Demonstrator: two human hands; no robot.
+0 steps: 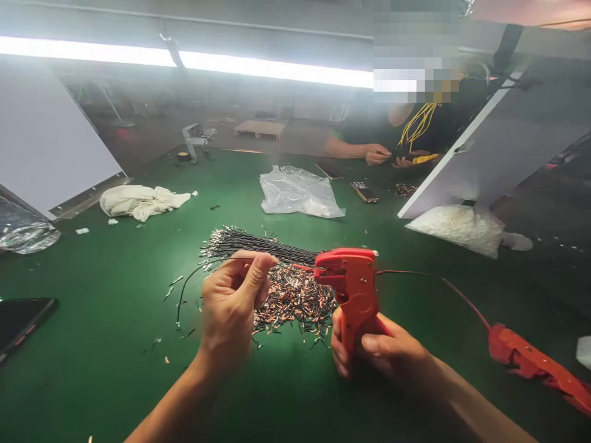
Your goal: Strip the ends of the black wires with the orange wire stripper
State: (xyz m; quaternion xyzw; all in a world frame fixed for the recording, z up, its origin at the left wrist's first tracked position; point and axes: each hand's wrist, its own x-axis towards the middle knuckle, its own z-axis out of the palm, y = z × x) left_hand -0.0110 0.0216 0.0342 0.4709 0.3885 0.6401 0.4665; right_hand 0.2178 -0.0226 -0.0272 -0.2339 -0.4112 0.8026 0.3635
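Observation:
My left hand (237,292) is closed, with thumb and forefinger pinching a thin black wire (181,295). One end of this wire curves down to the left and carries a small metal tip; the other end points at the tool's jaws. My right hand (383,344) grips the handles of a red wire stripper (360,277), its jaws facing left, a short gap from my left fingertips. Behind both hands lies a bundle of black wires (272,246) with metal tips at the left. Between the hands spreads a heap of wire offcuts (300,301), copper and black.
A second red tool (540,363) lies at right, with a thin red cord (410,272) leading toward it. Further back are a plastic bag (300,191), a white cloth (141,202) and a filled bag (457,224). Across the green table (115,277), a co-worker's hands (378,154) handle something yellow.

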